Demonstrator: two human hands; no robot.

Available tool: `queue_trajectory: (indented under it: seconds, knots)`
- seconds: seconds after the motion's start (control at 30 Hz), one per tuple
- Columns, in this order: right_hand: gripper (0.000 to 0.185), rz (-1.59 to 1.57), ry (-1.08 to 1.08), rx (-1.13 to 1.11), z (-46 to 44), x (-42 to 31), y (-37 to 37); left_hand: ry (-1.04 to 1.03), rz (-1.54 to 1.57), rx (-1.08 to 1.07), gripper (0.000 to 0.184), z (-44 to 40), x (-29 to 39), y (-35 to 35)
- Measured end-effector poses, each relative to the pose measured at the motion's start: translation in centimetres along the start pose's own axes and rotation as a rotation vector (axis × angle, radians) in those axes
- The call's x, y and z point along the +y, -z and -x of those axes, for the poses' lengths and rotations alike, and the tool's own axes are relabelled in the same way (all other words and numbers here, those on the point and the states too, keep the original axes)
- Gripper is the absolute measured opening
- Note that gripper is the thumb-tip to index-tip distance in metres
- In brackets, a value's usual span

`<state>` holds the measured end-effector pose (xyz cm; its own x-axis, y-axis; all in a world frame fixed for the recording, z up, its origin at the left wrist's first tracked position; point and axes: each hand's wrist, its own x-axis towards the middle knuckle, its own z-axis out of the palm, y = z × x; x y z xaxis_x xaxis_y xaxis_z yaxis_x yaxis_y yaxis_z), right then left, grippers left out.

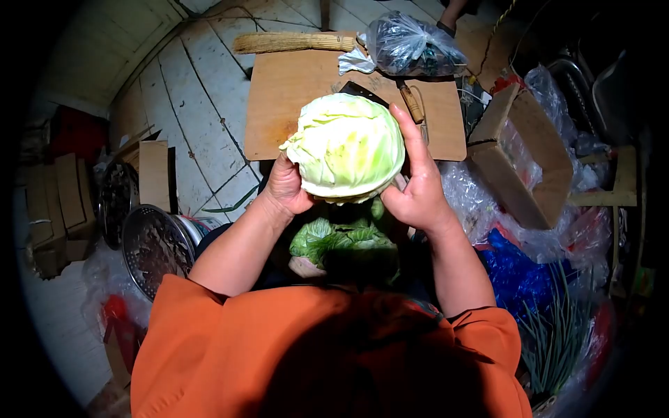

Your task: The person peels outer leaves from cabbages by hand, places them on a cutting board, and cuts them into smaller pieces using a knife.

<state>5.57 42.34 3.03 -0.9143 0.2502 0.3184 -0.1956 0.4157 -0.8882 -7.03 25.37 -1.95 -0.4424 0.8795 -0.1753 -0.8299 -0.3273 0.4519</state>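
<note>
A pale green cabbage (348, 146) is held up between my two hands, over the near edge of a wooden board (272, 104). My left hand (287, 187) grips its left underside, and my right hand (421, 182) wraps its right side with the fingers along the edge. Behind the cabbage, partly hidden by it, lies a dark-bladed knife (362, 92) with a wooden handle (410, 103). Below the cabbage, green outer leaves (334, 244) lie in front of my body, partly in shadow.
A straw brush (296, 42) and a tied plastic bag (414, 45) lie at the board's far edge. To the right are a cardboard box (536, 157), a blue plastic bag (519, 272) and green onions (554, 334). A metal colander (157, 251) stands at the left.
</note>
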Motion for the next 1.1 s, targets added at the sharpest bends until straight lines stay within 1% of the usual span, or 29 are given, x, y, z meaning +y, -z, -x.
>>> queue_trajectory:
  seconds: [0.03,0.07,0.1,0.13,0.2,0.23,0.27,0.3,0.33,0.4,0.43,0.5,0.53,0.6,0.67,0.7,0.73,0.8,0.93,1.0,1.03,1.1]
  knots:
    - [0.084,0.021,-0.051,0.020,-0.1,-0.1,0.1,-0.038,0.017,0.004,0.086,-0.2,0.0,-0.1]
    - [0.084,0.021,-0.048,0.020,-0.1,0.2,0.0,-0.076,0.034,0.009,0.081,-0.4,-0.1,-0.1]
    - [0.081,-0.072,-0.081,0.072,0.1,0.7,-0.2,-0.125,0.065,-0.008,0.076,-0.7,-0.1,0.1]
    - [0.078,-0.167,-0.117,0.124,0.2,1.0,-0.4,-0.125,0.065,-0.006,0.076,-0.8,0.0,0.1]
    - [0.079,-0.146,-0.141,0.131,0.4,1.1,-0.4,-0.108,0.041,-0.002,0.079,-1.0,0.3,-0.1]
    - [0.080,-0.090,-0.155,0.131,0.7,1.0,-0.5,-0.146,0.035,0.030,0.080,-1.0,0.3,-0.6]
    - [0.081,-0.033,-0.170,0.131,1.0,1.0,-0.5,-0.140,0.035,0.031,0.080,-1.1,0.2,-0.5]
    - [0.086,0.029,-0.132,0.120,1.1,1.1,-0.6,-0.181,-0.032,0.063,0.078,-1.2,0.0,-0.4]
    - [0.086,0.029,-0.139,0.124,1.3,0.9,-0.7,-0.221,-0.100,0.095,0.076,-1.3,-0.1,-0.4]
    - [0.092,0.136,-0.169,0.093,1.3,0.2,-1.0,-0.222,-0.097,0.102,0.076,-1.3,-0.3,-0.6]
    - [0.100,0.149,-0.226,0.060,1.3,0.0,-1.1,-0.228,-0.061,0.122,0.075,-1.4,-0.4,-0.6]
    - [0.102,0.211,-0.249,0.072,1.4,0.4,-1.7,-0.230,-0.025,0.143,0.076,-1.3,-0.6,-0.9]
    - [0.104,0.273,-0.268,0.081,1.4,0.5,-2.0,-0.265,-0.071,0.165,0.076,-1.2,-0.8,-1.2]
    - [0.106,0.252,-0.318,0.067,1.3,0.7,-2.2,-0.297,-0.117,0.190,0.076,-1.1,-1.1,-1.6]
    - [0.105,0.214,-0.346,0.099,1.6,1.6,-2.8,-0.293,-0.162,0.242,0.080,-1.0,-1.3,-1.8]
    - [0.102,0.179,-0.339,0.120,1.7,2.0,-3.1,-0.307,-0.176,0.263,0.087,-1.0,-1.3,-2.1]
    - [0.102,0.179,-0.340,0.117,1.8,2.1,-3.4,-0.307,-0.174,0.265,0.087,-0.9,-1.3,-2.3]
    - [0.096,0.151,-0.400,0.159,1.9,2.1,-3.7,-0.325,-0.252,0.258,0.094,-0.8,-1.4,-2.7]
    - [0.092,0.197,-0.386,0.170,1.8,2.3,-3.8,-0.365,-0.332,0.265,0.101,-0.7,-1.9,-3.5]
    - [0.091,-0.032,-0.352,0.247,2.0,3.2,-4.3,-0.386,-0.368,0.261,0.104,-0.8,-2.1,-3.5]
    - [0.091,-0.030,-0.352,0.247,2.0,3.4,-4.3,-0.386,-0.366,0.260,0.104,-0.8,-2.0,-3.5]
    - [0.085,-0.128,-0.357,0.243,2.0,3.5,-4.2,-0.372,-0.381,0.255,0.105,-0.9,-1.8,-3.6]
